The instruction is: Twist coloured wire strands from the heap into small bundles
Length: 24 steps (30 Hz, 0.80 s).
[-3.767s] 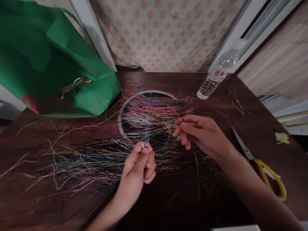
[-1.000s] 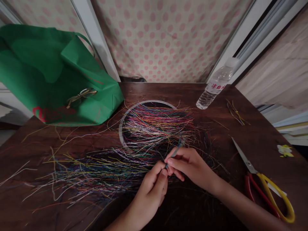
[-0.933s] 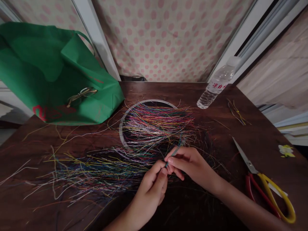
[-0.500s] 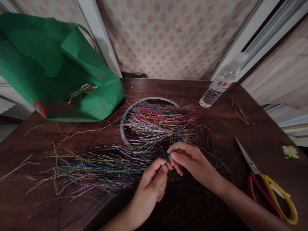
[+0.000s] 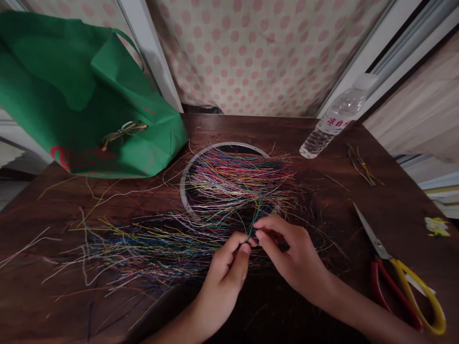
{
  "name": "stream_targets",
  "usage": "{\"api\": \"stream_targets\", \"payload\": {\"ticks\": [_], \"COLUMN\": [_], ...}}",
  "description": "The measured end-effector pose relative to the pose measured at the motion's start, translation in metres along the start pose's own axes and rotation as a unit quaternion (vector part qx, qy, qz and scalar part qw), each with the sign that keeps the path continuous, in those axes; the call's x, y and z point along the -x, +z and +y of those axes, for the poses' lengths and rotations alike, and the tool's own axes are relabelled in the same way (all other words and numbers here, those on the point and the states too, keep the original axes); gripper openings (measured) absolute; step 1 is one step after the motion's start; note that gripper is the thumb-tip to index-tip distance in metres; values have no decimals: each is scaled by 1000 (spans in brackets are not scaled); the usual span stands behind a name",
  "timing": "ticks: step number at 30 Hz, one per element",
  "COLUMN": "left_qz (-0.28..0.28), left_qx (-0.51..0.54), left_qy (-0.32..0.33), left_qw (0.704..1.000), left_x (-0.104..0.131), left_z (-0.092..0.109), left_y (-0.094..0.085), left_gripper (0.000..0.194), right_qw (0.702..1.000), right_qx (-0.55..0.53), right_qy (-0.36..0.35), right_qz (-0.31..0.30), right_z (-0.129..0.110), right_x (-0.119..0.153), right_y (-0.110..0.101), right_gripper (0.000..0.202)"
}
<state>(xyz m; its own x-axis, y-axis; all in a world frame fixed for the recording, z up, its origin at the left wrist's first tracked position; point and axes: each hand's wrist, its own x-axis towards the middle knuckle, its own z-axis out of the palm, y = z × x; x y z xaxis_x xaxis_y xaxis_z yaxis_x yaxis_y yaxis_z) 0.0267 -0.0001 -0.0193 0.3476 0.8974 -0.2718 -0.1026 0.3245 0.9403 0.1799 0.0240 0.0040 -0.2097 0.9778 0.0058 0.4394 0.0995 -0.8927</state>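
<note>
My left hand pinches a small bunch of thin green and teal wires between thumb and forefinger. The bunch points up and away from the fingertips. Just right of it is my right hand, its thumb and forefinger slightly apart, the forefinger tip close beside the wires. Whether that fingertip touches them is hard to tell. Under and left of my hands lies a loose heap of multicoloured wires. Beyond it, another wire pile, mostly red, yellow and white, covers a dark round inset with a pale rim.
Scissors with red and yellow handles lie at right. A water bottle stands at the back right, near a few wire scraps. A green bag with eyeglasses on it fills the back left of the brown table.
My right hand's fingertips have come down and parted from their pinch at the green wires, whose upper ends now show free. My left hand keeps its pinch. The view has shifted slightly.
</note>
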Motion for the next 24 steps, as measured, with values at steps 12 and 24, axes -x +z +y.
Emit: {"api": "stream_targets", "payload": {"ticks": [12, 24], "left_qz": [-20, -15], "left_qx": [13, -96], "left_qy": [-13, 16], "left_qw": [1000, 995], "left_x": [-1, -1], "left_z": [-5, 3], "left_y": [1, 2], "left_gripper": [17, 22], "right_qw": [1000, 996], "right_qx": [8, 65], "right_qy": [-15, -55], "right_qz": [-20, -4], "right_z": [-2, -7], "right_x": [-4, 4], "right_y": [-4, -8], "right_gripper": [12, 27]}}
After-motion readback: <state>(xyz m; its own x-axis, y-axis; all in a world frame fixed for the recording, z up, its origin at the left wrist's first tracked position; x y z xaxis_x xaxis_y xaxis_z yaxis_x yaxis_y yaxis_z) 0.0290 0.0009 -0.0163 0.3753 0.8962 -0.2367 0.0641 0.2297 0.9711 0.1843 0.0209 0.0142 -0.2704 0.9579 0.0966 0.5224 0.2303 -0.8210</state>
